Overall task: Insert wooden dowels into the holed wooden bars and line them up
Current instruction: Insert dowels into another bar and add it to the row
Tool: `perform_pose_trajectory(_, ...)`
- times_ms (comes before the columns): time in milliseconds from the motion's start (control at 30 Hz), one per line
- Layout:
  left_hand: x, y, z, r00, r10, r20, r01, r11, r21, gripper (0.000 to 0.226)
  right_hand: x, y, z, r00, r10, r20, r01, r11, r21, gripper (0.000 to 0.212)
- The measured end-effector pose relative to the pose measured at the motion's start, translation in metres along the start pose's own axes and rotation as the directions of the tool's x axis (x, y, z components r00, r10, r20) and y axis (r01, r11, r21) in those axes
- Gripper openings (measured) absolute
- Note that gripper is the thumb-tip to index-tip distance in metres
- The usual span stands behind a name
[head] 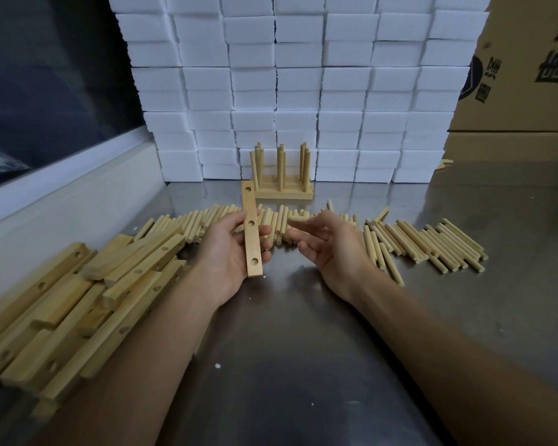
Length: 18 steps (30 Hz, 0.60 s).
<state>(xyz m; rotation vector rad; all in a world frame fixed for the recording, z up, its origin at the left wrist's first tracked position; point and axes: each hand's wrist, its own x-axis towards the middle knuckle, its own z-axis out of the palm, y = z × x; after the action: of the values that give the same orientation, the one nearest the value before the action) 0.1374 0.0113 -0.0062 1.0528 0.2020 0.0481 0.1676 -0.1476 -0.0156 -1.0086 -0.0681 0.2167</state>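
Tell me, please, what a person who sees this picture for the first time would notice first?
Probably the left hand at the centre, its fingers curled round a three-holed wooden bar with empty holes, while the right hand hovers open beside it, holding nothing. Behind them loose wooden dowels lie in a long row across the steel table, and a heap of holed bars fills the near left. Farther back, finished bars with upright dowels stand before a wall of white foam blocks.

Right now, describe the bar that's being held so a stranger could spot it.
Look before the white block wall, past the loose dowels. The left hand grips one wooden bar pointing away. Unlike the piled bars at left, it is lifted, three empty holes showing.
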Motion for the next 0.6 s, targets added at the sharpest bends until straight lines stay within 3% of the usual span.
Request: perform_pose_trajectory(600, 0.0014, 0.0000, -0.0016, 1.000, -0.006, -0.005, 0.006, 1.000, -0.013, 0.025, 0.0012, 0.0053, -0.0009, 0.995, -0.097, 0.012, 0.098, 0.984, -0.152, 0.008)
